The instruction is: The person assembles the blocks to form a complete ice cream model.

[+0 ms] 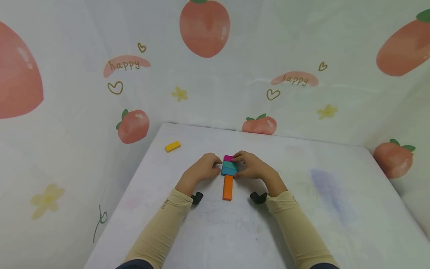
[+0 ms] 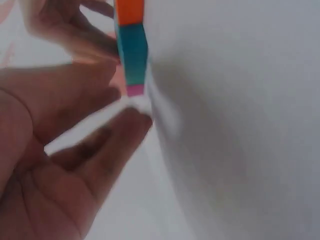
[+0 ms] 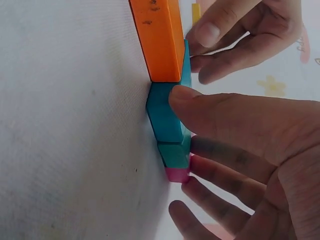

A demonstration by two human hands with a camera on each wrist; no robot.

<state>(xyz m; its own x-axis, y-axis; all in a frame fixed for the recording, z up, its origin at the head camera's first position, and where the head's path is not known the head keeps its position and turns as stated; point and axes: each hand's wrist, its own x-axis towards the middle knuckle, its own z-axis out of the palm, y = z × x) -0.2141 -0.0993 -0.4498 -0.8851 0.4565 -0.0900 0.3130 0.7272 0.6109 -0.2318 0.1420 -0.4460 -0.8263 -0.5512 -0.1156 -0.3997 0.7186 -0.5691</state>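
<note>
A blue block (image 1: 229, 172), a teal block (image 1: 230, 164) and a pink block (image 1: 228, 158) lie in a row, one behind the other, on the white table. An orange block (image 1: 227, 188) runs lengthwise toward me from the blue one, forming a stem. My right hand (image 1: 253, 166) grips the row's right end, its thumb (image 3: 186, 95) against the blue block and its fingertips by the teal and pink ones. On the left side, my left hand (image 1: 203, 167) has loosely bent fingers, the tips close beside the row with a small gap.
A yellow block (image 1: 173, 146) lies apart at the table's back left. Behind the table (image 1: 295, 231) hangs a white cloth (image 1: 221, 86) printed with peaches, flowers and hearts. Black wrist cameras sit at both cuffs, low over the table.
</note>
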